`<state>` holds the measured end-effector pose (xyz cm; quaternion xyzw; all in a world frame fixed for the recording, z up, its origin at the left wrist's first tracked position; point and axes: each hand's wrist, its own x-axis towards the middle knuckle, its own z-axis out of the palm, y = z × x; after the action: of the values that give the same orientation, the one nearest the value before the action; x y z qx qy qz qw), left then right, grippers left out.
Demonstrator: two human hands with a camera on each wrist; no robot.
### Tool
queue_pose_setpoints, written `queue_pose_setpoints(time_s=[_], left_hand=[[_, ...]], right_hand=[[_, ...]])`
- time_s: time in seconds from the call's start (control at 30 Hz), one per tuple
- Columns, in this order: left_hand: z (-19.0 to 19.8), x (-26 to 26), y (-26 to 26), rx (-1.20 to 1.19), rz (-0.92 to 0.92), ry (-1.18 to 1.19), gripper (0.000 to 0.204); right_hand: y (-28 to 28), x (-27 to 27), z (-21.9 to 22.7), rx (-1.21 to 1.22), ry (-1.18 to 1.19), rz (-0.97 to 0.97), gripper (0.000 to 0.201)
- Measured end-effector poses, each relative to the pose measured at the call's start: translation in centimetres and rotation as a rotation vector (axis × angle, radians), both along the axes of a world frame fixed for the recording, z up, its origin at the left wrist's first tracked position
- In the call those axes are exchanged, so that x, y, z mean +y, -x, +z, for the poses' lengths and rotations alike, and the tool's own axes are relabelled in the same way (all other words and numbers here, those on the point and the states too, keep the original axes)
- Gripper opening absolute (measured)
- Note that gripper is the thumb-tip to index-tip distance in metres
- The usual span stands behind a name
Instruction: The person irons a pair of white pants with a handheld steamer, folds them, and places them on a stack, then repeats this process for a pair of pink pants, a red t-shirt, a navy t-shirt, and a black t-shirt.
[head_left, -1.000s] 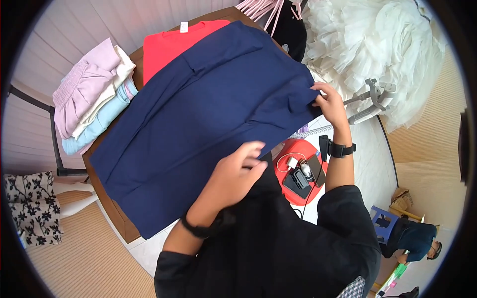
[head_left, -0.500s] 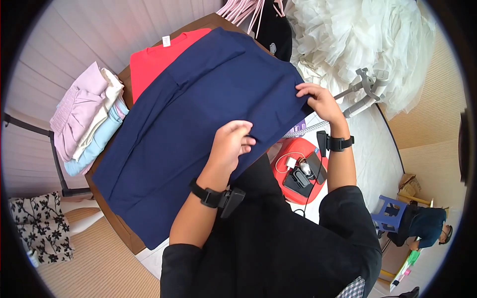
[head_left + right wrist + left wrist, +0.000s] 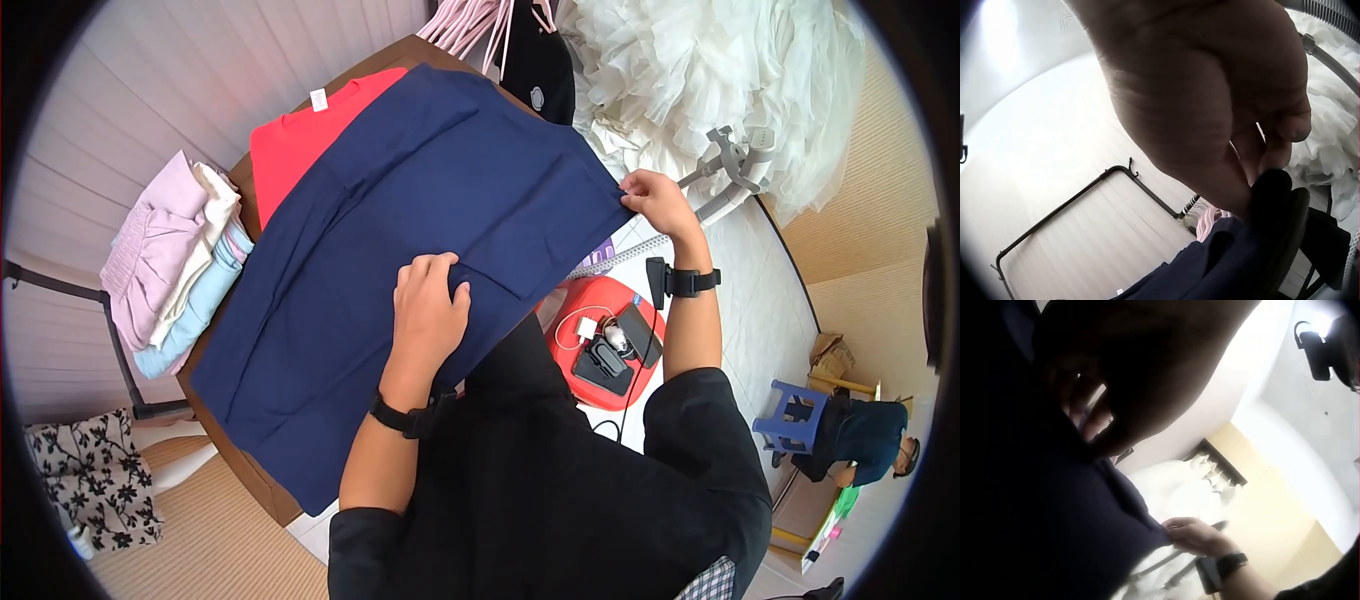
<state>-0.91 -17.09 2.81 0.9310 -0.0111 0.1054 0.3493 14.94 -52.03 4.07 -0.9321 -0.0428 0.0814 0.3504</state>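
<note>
A large navy garment (image 3: 450, 190) lies spread across a brown table (image 3: 228, 440), a long fold running along its far left side. At its right corner my right hand (image 3: 660, 203) pinches the edge between thumb and fingers. The right wrist view shows that pinch up close, with dark cloth at the fingertips of the hand (image 3: 1210, 94). My left hand (image 3: 430, 310) rests palm down on the near middle of the garment, thumb apart from the fingers. A red top (image 3: 300, 145) with a white neck label sticks out from under the navy cloth.
A stack of folded lilac, cream and pale blue clothes (image 3: 175, 265) lies at the table's left. Pink hangers (image 3: 470, 30) and a white ruffled gown (image 3: 700, 90) are beyond. To the right stand a grey steamer stand (image 3: 735, 180) and a red stool (image 3: 600, 380) with small electronics on it.
My left hand has come down from above the garment onto its surface, moving leftward. The right hand keeps hold of the corner, and the cloth near it is drawn straighter.
</note>
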Motion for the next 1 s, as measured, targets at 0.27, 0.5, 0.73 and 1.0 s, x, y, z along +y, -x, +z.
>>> queue_pose_setpoints(time_s=[0.27,0.5,0.73,1.0], left_hand=[[0.0,0.3,-1.9,0.131,0.017,-0.002,0.031],[1.1,-0.9,-4.5,0.283,0.0,-0.058,0.022],[0.9,-0.6,-4.3,0.337,0.065,-0.029,0.022],[1.1,-0.1,-4.0,0.367,0.028,0.101,0.026]], right_hand=[[-2.6,3.1,1.6,-0.143,-0.014,0.12,0.031],[-6.1,7.3,1.5,0.092,-0.066,0.213,0.034],[-6.3,8.1,0.5,0.029,-0.166,0.191,0.028],[-4.5,2.5,2.1,0.01,-0.162,0.036,0.026]])
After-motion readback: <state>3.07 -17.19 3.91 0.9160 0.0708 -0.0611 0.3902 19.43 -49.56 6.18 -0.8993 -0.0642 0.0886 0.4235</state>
